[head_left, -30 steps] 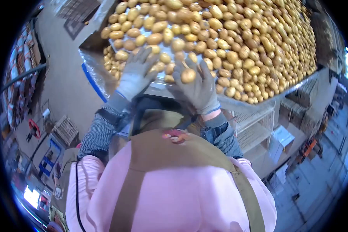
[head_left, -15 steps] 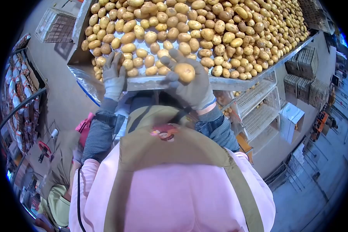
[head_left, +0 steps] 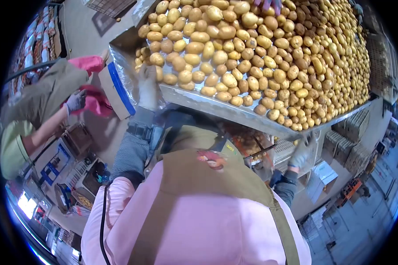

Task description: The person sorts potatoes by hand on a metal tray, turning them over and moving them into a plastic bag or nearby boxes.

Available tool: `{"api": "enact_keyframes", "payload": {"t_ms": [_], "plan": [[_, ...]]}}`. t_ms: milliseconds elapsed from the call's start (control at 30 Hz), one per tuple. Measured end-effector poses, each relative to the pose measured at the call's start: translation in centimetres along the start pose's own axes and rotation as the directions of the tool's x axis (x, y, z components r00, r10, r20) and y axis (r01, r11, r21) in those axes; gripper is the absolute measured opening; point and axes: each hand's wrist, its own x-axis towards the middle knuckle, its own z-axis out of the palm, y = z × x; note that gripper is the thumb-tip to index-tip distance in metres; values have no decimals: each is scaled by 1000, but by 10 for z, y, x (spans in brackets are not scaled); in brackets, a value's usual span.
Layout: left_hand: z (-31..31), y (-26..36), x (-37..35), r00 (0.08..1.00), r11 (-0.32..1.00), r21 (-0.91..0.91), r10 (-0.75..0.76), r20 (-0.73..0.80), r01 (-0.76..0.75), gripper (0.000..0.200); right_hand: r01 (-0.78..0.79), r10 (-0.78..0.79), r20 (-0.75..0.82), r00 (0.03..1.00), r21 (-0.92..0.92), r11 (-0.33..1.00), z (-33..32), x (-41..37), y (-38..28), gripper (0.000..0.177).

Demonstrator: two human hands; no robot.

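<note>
Many potatoes (head_left: 227,79) lie spread over a metal-edged sorting table (head_left: 216,106). My left hand (head_left: 148,86), in a grey glove, is at the table's near left corner beside the plastic sheet (head_left: 124,70), with potatoes close to its fingertips. Motion smears its fingers. My right hand (head_left: 301,157), also gloved, hangs just below the table's front edge, above the pale plastic crates (head_left: 285,152). It is blurred, and no potato shows in it.
At the left stands another person with a gloved hand (head_left: 75,101) near a blue-edged carton (head_left: 115,90). A further gloved hand (head_left: 269,5) reaches over the potatoes at the top. Stacked crates (head_left: 349,121) and a white box (head_left: 322,179) stand at the right.
My right hand, which held a potato over the table edge, has moved right and down past the edge. The view has swung left, bringing another person into sight.
</note>
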Motion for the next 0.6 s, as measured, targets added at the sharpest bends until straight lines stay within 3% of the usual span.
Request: {"api": "enact_keyframes", "payload": {"t_ms": [33, 67, 133, 167, 233, 267, 300, 333, 367, 400, 433, 467, 500, 533, 600], "plan": [[-6, -12, 14, 998, 994, 106, -5, 58, -1, 56, 47, -53, 26, 998, 189, 981, 24, 3, -62, 44], [-2, -11, 17, 998, 992, 125, 16, 53, -22, 56, 160, -201, 157, 967, 238, 958, 35, -5, -154, 41], [9, -10, 19, 998, 985, 163, 54, 42, -60, 57, 275, -426, 354, 833, 402, 873, 89, -28, -256, 38], [2, -16, 25, 999, 986, 163, 18, 45, -25, 57, 483, -632, 404, 661, 415, 771, 127, -37, -288, 44], [1, -3, 16, 991, 977, 175, 112, 80, -124, 55, 722, -846, 381, 372, 454, 522, 172, -61, -345, 54], [2, 7, 8, 983, 969, 181, 154, 99, -170, 54, 778, -896, 327, 300, 460, 428, 181, -74, -369, 59], [6, 17, 2, 989, 997, -46, 68, 130, -63, 54, 753, -894, 356, 272, 500, 428, 194, -84, -381, 62], [9, 33, -2, 993, 992, -123, 1, 116, 14, 54, 725, -890, 386, 244, 536, 431, 203, -90, -387, 65], [12, 51, -6, 992, 975, -204, -66, 107, 87, 54, 778, -929, 279, 245, 515, 360, 197, -86, -400, 54], [13, 61, -8, 986, 946, -283, -133, 101, 156, 54, 747, -914, 346, 213, 546, 380, 191, -74, -417, 49], [11, 62, -12, 991, 956, -273, -84, 107, 110, 54, 710, -894, 413, 176, 576, 405, 186, -58, -435, 44], [15, 73, -14, 988, 951, -273, -129, 87, 148, 54, 672, -870, 475, 132, 603, 431, 191, -42, -446, 40], [22, 91, -16, 983, 945, -273, -170, 67, 182, 54, 760, -963, 236, 128, 601, 248, 211, -22, -450, 30], [20, 78, -7, 991, 969, -209, -125, 58, 134, 53, 787, -800, 584, 139, 425, 448, 211, 4, -496, 30], [15, 52, 13, 999, 996, -78, -33, 38, 36, 53, 857, -941, 98, 323, 392, 335, 253, 39, -517, 36]]}}
